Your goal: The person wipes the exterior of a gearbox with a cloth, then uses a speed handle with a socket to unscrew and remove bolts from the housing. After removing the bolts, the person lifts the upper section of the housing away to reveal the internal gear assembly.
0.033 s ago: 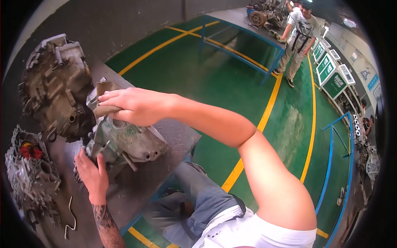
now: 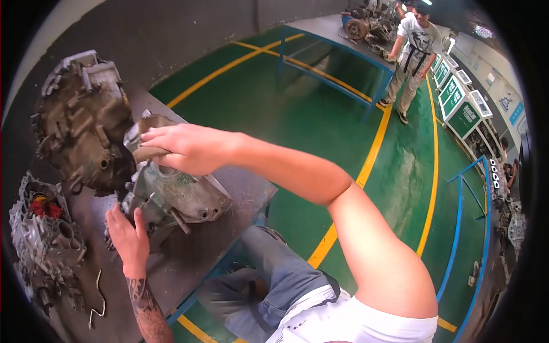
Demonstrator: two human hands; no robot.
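Note:
A grey metal gearbox housing (image 2: 183, 191) stands on the metal-topped bench (image 2: 209, 243), with studs jutting from its near side. Reaching across from the right, my right hand (image 2: 197, 150) is closed over a brown rag (image 2: 150, 153) and presses it against the top of the housing. The folds under the palm are hidden. My left hand (image 2: 128, 237) is low at the housing's near left side, fingers stretched and thumb apart. Its fingertips are close to the edge; I cannot tell whether they touch it.
A large brown, grimy casing (image 2: 86, 126) rises behind on the left. Nearer stands another grey casing (image 2: 46, 228) with a red part, beside a bent wire (image 2: 98, 300). A person (image 2: 414, 54) stands beyond the blue frame (image 2: 337, 84) on the green floor.
The view has shifted slightly, so the casings and bench appear a little farther right. Both hands keep nearly the same places at the housing.

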